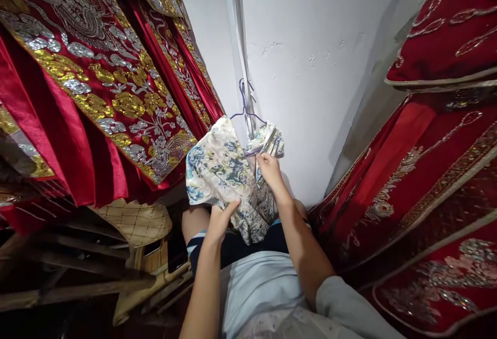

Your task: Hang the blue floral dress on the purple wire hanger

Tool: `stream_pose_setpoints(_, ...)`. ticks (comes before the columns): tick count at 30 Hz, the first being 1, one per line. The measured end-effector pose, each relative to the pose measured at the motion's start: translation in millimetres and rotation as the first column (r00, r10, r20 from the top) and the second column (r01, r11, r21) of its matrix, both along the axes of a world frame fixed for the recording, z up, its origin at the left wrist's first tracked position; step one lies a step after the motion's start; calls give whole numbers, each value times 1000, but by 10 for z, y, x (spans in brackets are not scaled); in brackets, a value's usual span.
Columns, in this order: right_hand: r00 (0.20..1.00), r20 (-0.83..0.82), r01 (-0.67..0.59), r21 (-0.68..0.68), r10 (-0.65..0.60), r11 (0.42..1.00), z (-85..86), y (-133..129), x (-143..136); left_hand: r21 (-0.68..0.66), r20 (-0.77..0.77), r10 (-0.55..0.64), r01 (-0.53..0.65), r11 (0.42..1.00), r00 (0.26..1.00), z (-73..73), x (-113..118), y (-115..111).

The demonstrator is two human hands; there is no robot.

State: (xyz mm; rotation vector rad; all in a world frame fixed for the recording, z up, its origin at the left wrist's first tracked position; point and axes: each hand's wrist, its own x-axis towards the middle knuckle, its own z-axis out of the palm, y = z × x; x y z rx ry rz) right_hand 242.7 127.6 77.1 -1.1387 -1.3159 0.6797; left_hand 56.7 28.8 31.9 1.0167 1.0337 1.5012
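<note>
A short-sleeved floral shirt (223, 165) in cream, blue and yellow hangs before me on a purple wire hanger (244, 108). One side of it is spread out to the left, while the other side is bunched up at the hanger's right end. My left hand (222, 221) is closed on the lower part of the shirt, thumb on top and the other fingers mostly hidden behind the cloth. Higher up, my right hand (268, 168) pinches the shirt's front edge close to the hanger's lower bar. Its fingertips are partly hidden.
The hanger hangs at a narrow white upright strip (235, 23) against a pale wall (306, 80). Red sequined cloth (128, 90) drapes on the left, and red embroidered cloth (427, 173) on the right. Below left are a quilted gold cloth (135, 220) and bamboo-like poles (135, 295).
</note>
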Motion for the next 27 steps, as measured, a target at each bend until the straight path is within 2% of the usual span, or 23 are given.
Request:
stream_pose_setpoints(3,981,-50,193,56,-190,980,85,219,142,24,-36,133,-132,991,991,-19,131,52)
stream_pose_setpoints(5,974,-37,227,59,-225,972,171,332,265,-17,-41,162,-163,986,986,-71,149,96)
stream_pose_setpoints(7,993,-5,122,33,-122,992,267,407,358,-28,-52,207,-208,978,977,-120,128,117)
stream_pose_setpoints(8,999,0,52,10,-52,999,309,422,386,12,-57,281,-281,960,958,-131,111,114)
stream_pose_setpoints(9,1000,-5,0,-4,0,1000,344,417,401,91,-60,401,-395,914,914,-125,95,103)
stream_pose_setpoints(10,1000,-17,-25,-1,25,1000,370,392,401,210,-57,552,-530,821,832,-100,80,86)
stream_pose_setpoints(11,999,-32,-27,20,28,999,386,347,386,357,-40,698,-643,678,714,-52,69,69)
stream_pose_setpoints(12,999,-42,-19,55,21,998,396,285,358,509,-12,807,-691,513,591,20,62,56)
stream_pose_setpoints(13,999,-43,-23,95,27,995,404,212,315,643,7,865,-664,381,502,114,60,57)
stream_pose_setpoints(14,998,-34,-46,132,51,990,413,136,261,745,-7,883,-586,318,470,229,62,79)
stream_pose_setpoints(15,996,-17,-82,164,86,983,426,63,200,808,-65,870,-486,334,489,359,69,127)
stream_pose_setpoints(16,993,8,-117,192,118,974,447,1,135,830,-156,830,-385,404,536,500,79,207)
stream_pose_setpoints(18,985,77,-168,240,154,956,506,-73,24,753,-342,683,-246,610,645,786,97,464)
stream_pose_setpoints(19,981,109,-181,256,157,950,540,-81,-10,709,-394,639,-223,669,660,918,99,634)
stream_pose_setpoints(21,975,160,-191,265,152,945,600,-48,-18,697,-415,658,-245,674,628,1135,84,1015)
stream_pose_setpoints(23,973,187,-181,263,134,948,636,29,48,677,-471,658,-238,696,587,1276,58,1376)
stream_pose_setpoints(25,975,197,-156,259,106,953,653,114,140,657,-515,652,-233,717,556,1342,63,1630)
stream_pose_setpoints(27,975,206,-138,249,86,959,664,183,192,656,-495,644,-235,717,584,1347,136,1731)
